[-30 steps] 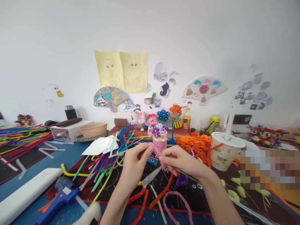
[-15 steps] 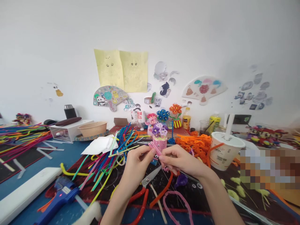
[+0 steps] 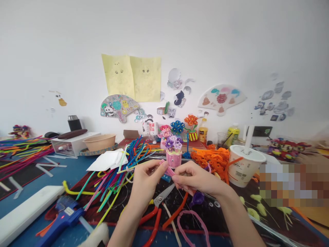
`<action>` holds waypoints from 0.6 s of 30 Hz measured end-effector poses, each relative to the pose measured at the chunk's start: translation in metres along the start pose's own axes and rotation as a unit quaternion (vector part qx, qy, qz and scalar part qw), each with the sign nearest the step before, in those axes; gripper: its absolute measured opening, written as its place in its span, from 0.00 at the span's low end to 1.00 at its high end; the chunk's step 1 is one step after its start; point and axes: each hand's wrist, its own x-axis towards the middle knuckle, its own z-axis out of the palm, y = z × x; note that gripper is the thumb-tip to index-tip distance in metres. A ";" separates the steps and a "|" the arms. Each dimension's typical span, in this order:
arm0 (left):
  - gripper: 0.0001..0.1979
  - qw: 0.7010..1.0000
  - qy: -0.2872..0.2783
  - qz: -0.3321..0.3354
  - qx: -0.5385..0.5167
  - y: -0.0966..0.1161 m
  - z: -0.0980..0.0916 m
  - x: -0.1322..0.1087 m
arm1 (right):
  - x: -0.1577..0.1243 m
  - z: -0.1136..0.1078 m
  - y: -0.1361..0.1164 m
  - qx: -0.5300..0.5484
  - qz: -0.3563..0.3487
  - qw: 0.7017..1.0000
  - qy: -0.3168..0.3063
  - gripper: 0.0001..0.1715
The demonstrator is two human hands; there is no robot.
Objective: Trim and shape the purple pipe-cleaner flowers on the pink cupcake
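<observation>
Between my two hands is a short bundle of pink pipe cleaner [image 3: 168, 169]. My left hand [image 3: 151, 175] pinches its upper left end between thumb and fingers. At its lower right end, the thumb and fingers of my right hand [image 3: 189, 175] are closed on it. Just behind my hands stands a pink ribbed pot [image 3: 174, 159] with purple and lilac flowers [image 3: 174, 142]. Below them, red-handled scissors [image 3: 160, 199] lie with the blades partly hidden by my right hand. A pink loop [image 3: 193, 212] of pipe cleaner lies nearer to me.
Colourful pipe cleaners [image 3: 115, 178] and white sheets [image 3: 108, 160] lie left of my hands. A blue glue gun [image 3: 64, 216] is at lower left. Orange pieces [image 3: 210, 158] and a lidded paper cup [image 3: 244, 168] stand to the right, with googly eyes [image 3: 217, 204] nearer.
The pink bundle has tilted and now stretches between my hands, which have moved slightly left and apart. The whole view has shifted a little.
</observation>
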 end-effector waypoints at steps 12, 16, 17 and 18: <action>0.16 1.000 0.000 -0.007 0.002 -0.001 0.000 -0.001 | -0.001 -0.001 0.002 -0.002 0.006 1.000 -0.003 0.25; 0.15 1.000 0.015 -0.011 0.006 -0.001 -0.001 0.000 | -0.001 -0.002 0.002 -0.004 0.002 1.000 -0.006 0.24; 0.16 1.000 0.018 -0.012 0.008 -0.001 -0.001 0.000 | -0.001 -0.002 0.002 -0.007 0.002 1.000 -0.007 0.24; 0.16 1.000 0.020 -0.013 0.011 -0.002 -0.002 0.000 | -0.001 -0.002 0.002 -0.009 0.001 1.000 -0.007 0.24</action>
